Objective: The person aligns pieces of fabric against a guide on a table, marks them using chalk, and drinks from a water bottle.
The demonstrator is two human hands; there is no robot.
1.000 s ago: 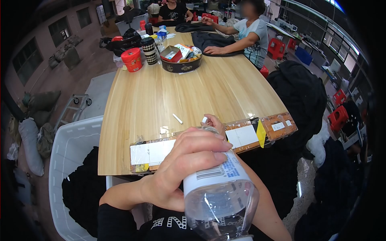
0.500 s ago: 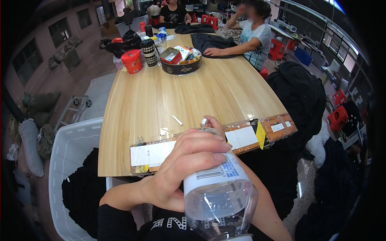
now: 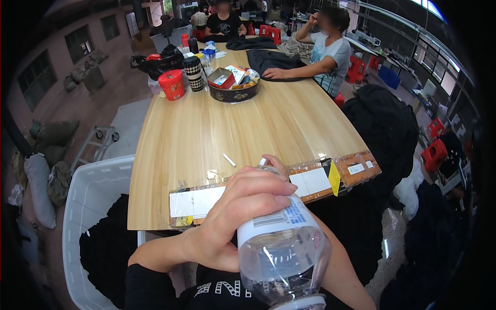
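My left hand (image 3: 240,206) is wrapped round a clear plastic bottle (image 3: 284,253) with a white and blue label. The bottle is tilted, its narrowing end with a white ring close below the camera. Beyond it, my right hand (image 3: 276,164) has its fingers closed on a small white bottle cap (image 3: 263,161); the left hand and bottle hide part of it. A short white stick (image 3: 229,160) lies on the wooden table (image 3: 206,129), left of my right hand. White paper strips (image 3: 204,202) are taped along the near edge.
A round dark tin (image 3: 235,95) of small items, a checkered tumbler (image 3: 193,73) and a red tub (image 3: 171,85) stand farther back. A person's hand (image 3: 276,73) rests on black cloth at right. A white bin (image 3: 77,206) of black fabric stands left.
The view has shifted slightly, so the table and people sit a little lower in it. Both hands keep their holds, and the bottle has barely moved.
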